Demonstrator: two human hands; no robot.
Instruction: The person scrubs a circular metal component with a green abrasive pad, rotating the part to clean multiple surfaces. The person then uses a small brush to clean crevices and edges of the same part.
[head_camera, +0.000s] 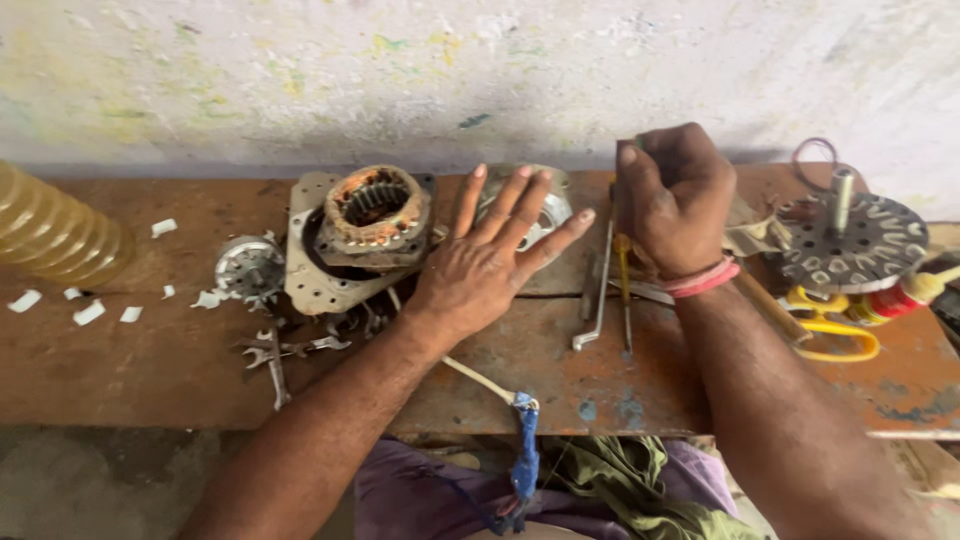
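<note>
Rusty-brown workbench – the left hand lies flat, fingers spread, on a round metal motor cover; the right hand is clenched around a tool handle, beside a stator.

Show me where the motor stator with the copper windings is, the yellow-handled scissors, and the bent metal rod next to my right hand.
motor stator (377, 205), head view, on its rusty winding ring.
yellow-handled scissors (838, 335), head view, on the yellow handle loop.
bent metal rod (600, 295), head view, midway along its shaft.
</note>
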